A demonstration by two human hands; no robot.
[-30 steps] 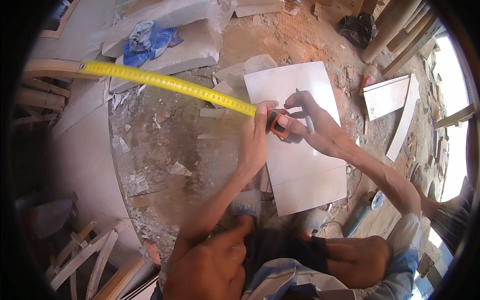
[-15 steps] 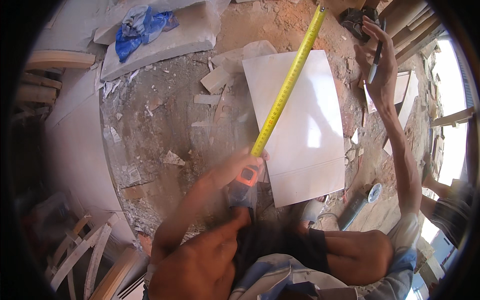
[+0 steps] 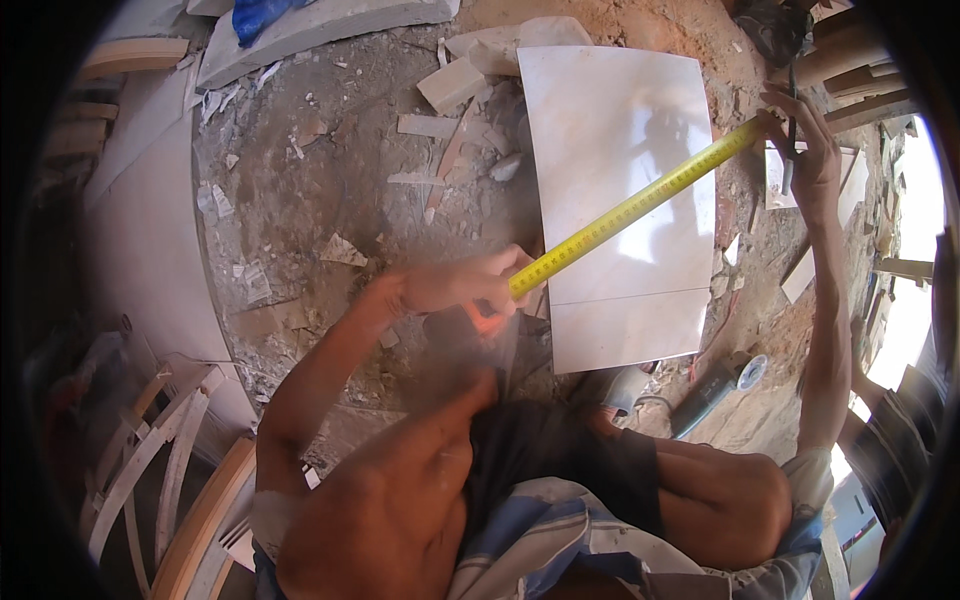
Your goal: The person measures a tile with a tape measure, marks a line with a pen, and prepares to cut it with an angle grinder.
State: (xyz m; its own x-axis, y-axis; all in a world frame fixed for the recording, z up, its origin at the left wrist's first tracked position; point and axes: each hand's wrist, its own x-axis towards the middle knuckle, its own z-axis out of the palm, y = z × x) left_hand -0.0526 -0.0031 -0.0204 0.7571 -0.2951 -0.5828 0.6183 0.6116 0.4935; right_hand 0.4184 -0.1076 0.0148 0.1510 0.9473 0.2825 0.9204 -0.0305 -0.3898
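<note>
My left hand (image 3: 460, 285) is closed around the orange tape measure (image 3: 485, 322), which is partly hidden and blurred, above my shins. The yellow blade (image 3: 640, 205) stretches diagonally up to the right over a white glossy tile (image 3: 625, 335) on the ground. My right hand (image 3: 812, 160) is raised beyond the tile's right edge, holding a dark pen (image 3: 787, 175) between its fingers, its fingertips at the blade's far end. A line runs across the tile's lower part.
An angle grinder (image 3: 710, 398) lies right of my feet. A white slab (image 3: 330, 25), blue cloth (image 3: 260, 18), tile offcuts (image 3: 450, 85) and rubble surround me. Wooden frames (image 3: 180, 440) lean lower left; timber (image 3: 860, 80) stands upper right. Another person's arm (image 3: 870, 390) shows at right.
The blade has swung from pointing left, through pointing up, to diagonally up-right. My right hand left the case and now meets the blade's end. My left hand has moved lower left.
</note>
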